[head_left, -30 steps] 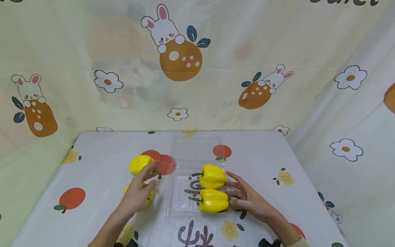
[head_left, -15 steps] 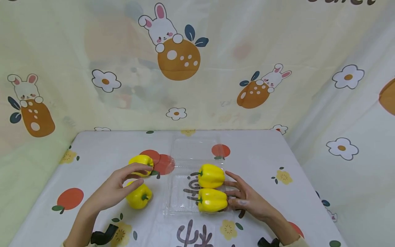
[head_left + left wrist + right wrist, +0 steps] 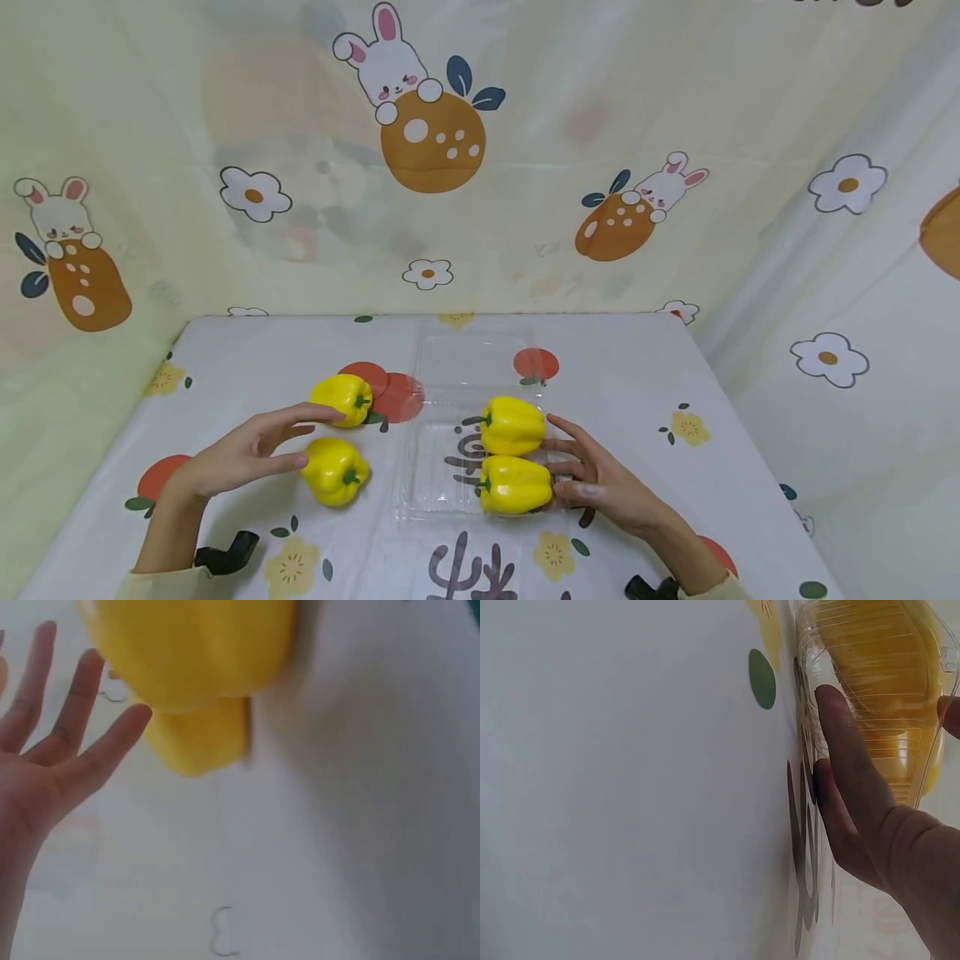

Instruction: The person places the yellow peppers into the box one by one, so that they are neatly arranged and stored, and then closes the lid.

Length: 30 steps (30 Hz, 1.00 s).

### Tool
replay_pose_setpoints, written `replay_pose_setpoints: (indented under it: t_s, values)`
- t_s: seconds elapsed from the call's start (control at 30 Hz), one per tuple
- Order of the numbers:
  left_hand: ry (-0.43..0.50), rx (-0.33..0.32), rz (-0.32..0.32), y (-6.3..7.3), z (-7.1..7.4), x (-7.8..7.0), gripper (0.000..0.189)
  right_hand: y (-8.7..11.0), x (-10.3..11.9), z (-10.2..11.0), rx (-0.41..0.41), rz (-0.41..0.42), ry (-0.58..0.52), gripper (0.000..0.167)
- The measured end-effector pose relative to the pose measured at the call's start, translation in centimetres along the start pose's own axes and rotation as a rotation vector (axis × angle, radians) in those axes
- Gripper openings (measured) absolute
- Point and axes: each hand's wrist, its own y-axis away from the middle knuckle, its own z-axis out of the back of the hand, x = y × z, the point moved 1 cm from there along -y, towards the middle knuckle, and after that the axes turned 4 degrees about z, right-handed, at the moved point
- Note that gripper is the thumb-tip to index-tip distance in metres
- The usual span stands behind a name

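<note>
Two yellow bell peppers, a far one (image 3: 513,425) and a near one (image 3: 516,485), lie side by side in the right half of a clear plastic clamshell box (image 3: 431,496), stems pointing left. My right hand (image 3: 603,487) rests fairly straight fingers against the box's right wall, seen closely in the right wrist view. On the cloth left of the box lie two more, a back pepper (image 3: 343,398) and a front pepper (image 3: 334,472). Beside them my left hand (image 3: 243,450) hovers with fingers extended and nothing held. The left wrist view shows its spread fingers (image 3: 82,720) next to a pepper (image 3: 195,652).
The box's raised or unfolded lid (image 3: 476,358) extends toward the back of the table. A printed white cloth (image 3: 622,367) covers the table, and a patterned curtain (image 3: 525,250) hangs behind it. Black wrist-camera mounts (image 3: 227,554) sit by the wrists.
My left hand has drawn back leftward from over the left peppers, which now show more fully. My right hand stays at the box's side.
</note>
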Motion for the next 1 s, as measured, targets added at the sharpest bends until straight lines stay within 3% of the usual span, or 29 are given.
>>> replay_pose_setpoints:
  t_s: [0.17,0.4,1.0]
  values:
    - [0.109,0.081,0.03,0.3,0.3,1.4,0.057,-0.2,0.1,0.0,0.01,-0.005,0.008,0.095]
    - [0.106,0.155,0.111,0.0,0.1,2.5,0.061,-0.2,0.2,0.2,0.024,-0.016,0.014,0.095]
    - [0.135,0.17,0.133,-0.3,-0.3,3.8,0.058,-0.1,0.3,0.2,0.016,-0.023,0.011,0.094]
